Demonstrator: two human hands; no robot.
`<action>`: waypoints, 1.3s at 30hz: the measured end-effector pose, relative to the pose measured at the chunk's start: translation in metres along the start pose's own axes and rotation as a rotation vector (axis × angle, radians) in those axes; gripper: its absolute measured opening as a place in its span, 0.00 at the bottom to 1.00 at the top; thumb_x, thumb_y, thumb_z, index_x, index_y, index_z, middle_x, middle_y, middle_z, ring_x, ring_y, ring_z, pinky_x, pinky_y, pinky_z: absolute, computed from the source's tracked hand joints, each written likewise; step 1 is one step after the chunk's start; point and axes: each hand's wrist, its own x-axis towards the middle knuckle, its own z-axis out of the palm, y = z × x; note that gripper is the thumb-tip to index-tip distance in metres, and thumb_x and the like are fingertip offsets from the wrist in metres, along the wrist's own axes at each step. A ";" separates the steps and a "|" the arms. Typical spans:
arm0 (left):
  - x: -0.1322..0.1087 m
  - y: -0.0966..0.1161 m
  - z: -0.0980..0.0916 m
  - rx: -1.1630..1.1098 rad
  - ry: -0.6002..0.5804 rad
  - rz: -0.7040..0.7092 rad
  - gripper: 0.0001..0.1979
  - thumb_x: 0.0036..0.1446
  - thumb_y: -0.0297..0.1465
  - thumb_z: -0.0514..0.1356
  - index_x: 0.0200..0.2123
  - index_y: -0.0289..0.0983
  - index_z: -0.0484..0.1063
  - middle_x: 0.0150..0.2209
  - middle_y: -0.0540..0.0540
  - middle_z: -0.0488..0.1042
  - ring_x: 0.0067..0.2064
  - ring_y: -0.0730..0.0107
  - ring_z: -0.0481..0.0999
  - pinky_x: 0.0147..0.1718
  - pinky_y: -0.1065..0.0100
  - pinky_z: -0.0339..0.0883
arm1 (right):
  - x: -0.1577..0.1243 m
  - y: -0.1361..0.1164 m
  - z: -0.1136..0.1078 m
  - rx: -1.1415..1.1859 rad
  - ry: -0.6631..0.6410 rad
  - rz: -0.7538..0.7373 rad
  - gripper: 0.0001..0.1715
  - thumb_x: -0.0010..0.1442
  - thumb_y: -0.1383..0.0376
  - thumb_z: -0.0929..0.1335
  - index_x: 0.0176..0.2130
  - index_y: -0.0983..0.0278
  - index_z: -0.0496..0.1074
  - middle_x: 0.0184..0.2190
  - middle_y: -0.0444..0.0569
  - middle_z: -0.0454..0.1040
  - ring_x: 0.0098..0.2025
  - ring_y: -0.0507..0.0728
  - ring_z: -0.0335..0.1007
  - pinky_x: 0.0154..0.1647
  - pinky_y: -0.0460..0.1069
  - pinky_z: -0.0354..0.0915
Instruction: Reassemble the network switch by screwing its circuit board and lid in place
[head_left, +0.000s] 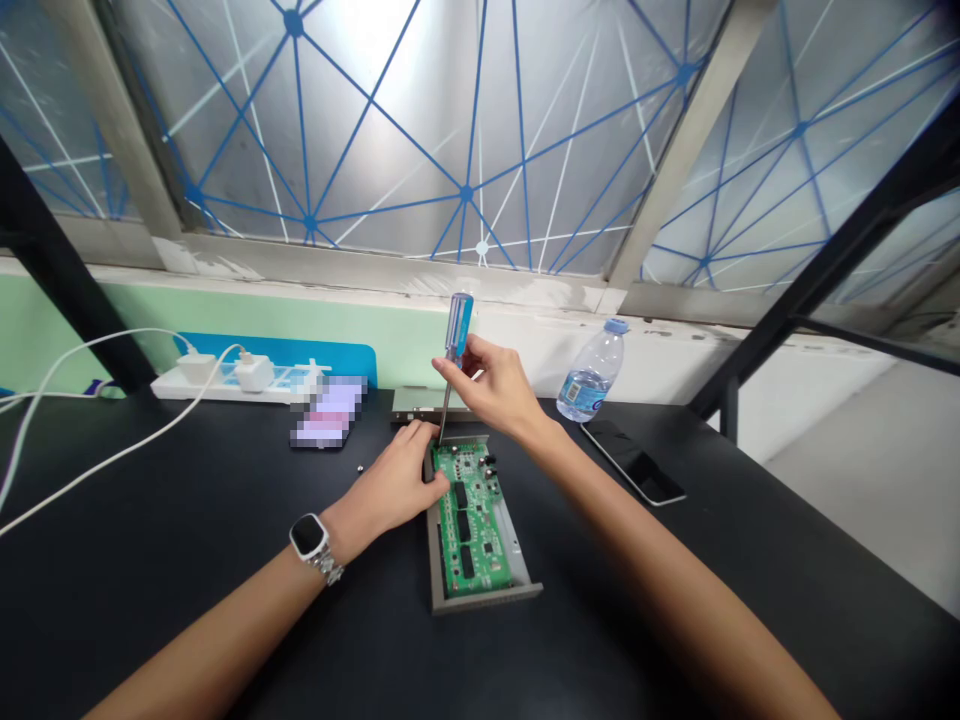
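Note:
A green circuit board [480, 530] lies in an open grey metal case [484, 602] on the black desk. My left hand [397, 478] grips the case's far left side, with the thumb at the board's edge and the fingers along the rim. Between the thumb and fingers of my right hand [495, 385] is a screwdriver [459, 325] with a clear and blue handle. It stands nearly upright, slightly tilted, its tip down at the board's far left corner. Behind the case lies a flat grey metal piece [420, 402], partly hidden by my right hand.
To the right stand a water bottle [592, 375] and a dark phone [634, 465]. A blurred phone [330, 412] and a white power strip [176, 384] with cables are at the back left. A tiny screw-like piece [361, 469] lies left of my left hand.

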 end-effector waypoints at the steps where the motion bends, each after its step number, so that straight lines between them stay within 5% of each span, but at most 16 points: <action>1: 0.000 0.001 -0.001 0.001 -0.004 -0.001 0.18 0.54 0.28 0.57 0.50 0.37 0.64 0.47 0.40 0.69 0.50 0.52 0.72 0.50 0.51 0.68 | 0.000 0.000 0.000 -0.001 0.002 -0.002 0.20 0.62 0.50 0.67 0.29 0.62 0.66 0.22 0.41 0.69 0.24 0.51 0.61 0.28 0.47 0.55; 14: -0.001 0.002 -0.003 -0.006 -0.003 0.005 0.19 0.54 0.29 0.58 0.51 0.38 0.65 0.48 0.40 0.70 0.51 0.51 0.72 0.51 0.51 0.68 | 0.000 0.000 -0.002 -0.010 -0.019 0.027 0.17 0.63 0.51 0.66 0.33 0.62 0.69 0.24 0.42 0.71 0.23 0.50 0.60 0.27 0.47 0.53; 22: 0.000 0.000 -0.004 -0.027 0.003 0.016 0.20 0.57 0.32 0.60 0.53 0.37 0.66 0.51 0.38 0.71 0.54 0.49 0.72 0.53 0.49 0.67 | 0.000 0.008 -0.001 0.141 -0.076 0.032 0.17 0.64 0.51 0.66 0.36 0.63 0.69 0.26 0.44 0.71 0.30 0.53 0.68 0.28 0.47 0.59; 29: 0.019 -0.001 -0.007 -0.405 0.104 0.097 0.20 0.67 0.35 0.53 0.60 0.38 0.65 0.58 0.40 0.73 0.58 0.57 0.74 0.60 0.56 0.65 | 0.004 0.012 -0.002 0.376 -0.227 0.070 0.17 0.64 0.51 0.65 0.39 0.63 0.68 0.32 0.47 0.73 0.33 0.53 0.73 0.30 0.47 0.66; 35: 0.027 -0.004 -0.004 -0.556 0.086 0.067 0.16 0.67 0.34 0.53 0.54 0.37 0.73 0.50 0.41 0.80 0.52 0.59 0.79 0.54 0.59 0.71 | 0.008 0.012 -0.007 0.483 -0.330 0.089 0.17 0.64 0.52 0.65 0.40 0.64 0.67 0.36 0.50 0.75 0.37 0.55 0.72 0.27 0.46 0.68; 39: 0.026 -0.006 -0.003 -0.565 0.110 0.028 0.15 0.67 0.34 0.54 0.50 0.34 0.75 0.45 0.40 0.82 0.48 0.59 0.81 0.51 0.60 0.73 | 0.006 0.008 -0.003 0.328 -0.176 0.105 0.20 0.61 0.48 0.67 0.35 0.62 0.65 0.32 0.47 0.74 0.33 0.54 0.71 0.29 0.48 0.66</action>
